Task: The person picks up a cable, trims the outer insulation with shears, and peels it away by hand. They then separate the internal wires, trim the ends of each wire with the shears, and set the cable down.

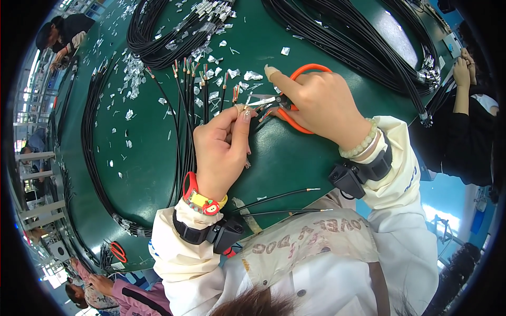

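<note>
Hands grasp: left hand (221,147) pinches a cable end (241,108); right hand (316,102) clenches orange-handled scissors (284,105).

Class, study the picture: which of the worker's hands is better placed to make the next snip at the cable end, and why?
The right hand: it already grips the orange-handled scissors, whose blades sit at the cable tip pinched by the left hand.

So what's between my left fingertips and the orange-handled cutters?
In the head view, only the stripped cable end pinched by the left hand; the cutters in the right hand meet it.
</note>
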A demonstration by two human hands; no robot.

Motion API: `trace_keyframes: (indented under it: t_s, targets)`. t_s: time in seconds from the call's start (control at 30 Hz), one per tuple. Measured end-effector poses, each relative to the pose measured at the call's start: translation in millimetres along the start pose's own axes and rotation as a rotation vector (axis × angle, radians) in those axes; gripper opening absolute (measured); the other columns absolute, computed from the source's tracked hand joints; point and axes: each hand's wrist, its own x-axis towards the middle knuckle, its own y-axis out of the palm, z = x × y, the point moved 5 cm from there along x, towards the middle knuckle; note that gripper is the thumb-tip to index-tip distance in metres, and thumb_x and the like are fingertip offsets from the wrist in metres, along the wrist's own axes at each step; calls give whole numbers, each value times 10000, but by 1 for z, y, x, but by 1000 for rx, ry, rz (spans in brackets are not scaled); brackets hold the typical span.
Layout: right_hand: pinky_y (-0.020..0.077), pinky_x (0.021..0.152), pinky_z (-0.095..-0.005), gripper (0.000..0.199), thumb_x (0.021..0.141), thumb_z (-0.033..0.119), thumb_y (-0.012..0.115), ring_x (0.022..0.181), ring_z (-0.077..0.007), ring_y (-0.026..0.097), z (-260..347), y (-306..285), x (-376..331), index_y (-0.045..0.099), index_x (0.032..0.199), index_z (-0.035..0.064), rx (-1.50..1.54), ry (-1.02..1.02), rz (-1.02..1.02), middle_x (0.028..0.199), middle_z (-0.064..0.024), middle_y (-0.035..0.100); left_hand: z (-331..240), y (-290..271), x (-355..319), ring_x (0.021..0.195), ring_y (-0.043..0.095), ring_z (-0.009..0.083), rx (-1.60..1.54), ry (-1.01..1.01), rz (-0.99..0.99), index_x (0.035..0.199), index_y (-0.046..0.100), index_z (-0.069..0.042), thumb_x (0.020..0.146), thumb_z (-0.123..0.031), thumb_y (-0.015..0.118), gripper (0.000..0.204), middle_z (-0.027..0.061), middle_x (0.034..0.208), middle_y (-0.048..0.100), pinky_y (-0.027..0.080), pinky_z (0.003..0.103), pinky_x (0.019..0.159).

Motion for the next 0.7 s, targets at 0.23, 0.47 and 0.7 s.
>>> trace_keyframes:
  t_s: [0.23, 0.47, 0.7]
  targets:
    - [383, 421, -300, 458, 623, 242, 685, 468, -187, 504, 1, 1, 0, 565, 1041, 97, -33, -4, -41, 517, -32, 498, -1, 0, 0, 406, 437, 11, -23, -10, -8, 890, 597, 36, 857, -82, 511, 150, -25, 506, 486, 309, 174, 340]
    - [395, 422, -292, 391, 605, 103, 656, 471, -183, 517, 2, 3, 2, 590, 990, 114, 129, -28, -49, 521, -30, 510, 5, 0, 0, 400, 441, 15, 17, -27, 30, 885, 594, 38, 852, -85, 517, 149, -15, 494, 488, 305, 176, 338]
    - [401, 425, -281, 415, 575, 62, 649, 473, -175, 521, 1, 0, -1, 601, 983, 122, 15, 1, -102, 533, -26, 524, 7, -3, -1, 388, 423, 19, -18, -14, 21, 873, 591, 37, 866, -111, 501, 173, -8, 477, 485, 299, 184, 337]
